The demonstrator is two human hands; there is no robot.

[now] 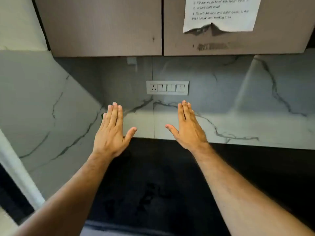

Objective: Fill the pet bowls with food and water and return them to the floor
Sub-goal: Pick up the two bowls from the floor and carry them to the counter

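I hold my left hand point(111, 133) and my right hand point(187, 129) out flat over the dark desk point(153, 184), palms down, backs toward the camera. The fingers point(115, 113) of each hand lie straight and close together with the thumbs spread inward, and they grip nothing. My guess is that this is a ready pose, both hands shown empty before any work starts.

The pet bowls are nowhere in view, and neither is any food or water, so I judge the task not yet begun (the bowls are presumably down on the floor, out of the picture).

Beyond my fingertips runs a marble-veined backsplash point(238, 99) carrying a switch plate point(167, 88) with one socket and several rocker switches. Above hang two wood-grain cabinet doors point(102, 26); on the right-hand one is taped a printed instruction sheet point(221, 12) with a torn lower edge, its lines speaking of filling the water bowl and returning the bowls to the feeding area.

Nothing stands on the visible desk between my arms, so nothing blocks a reach; the cabinets overhang it low.
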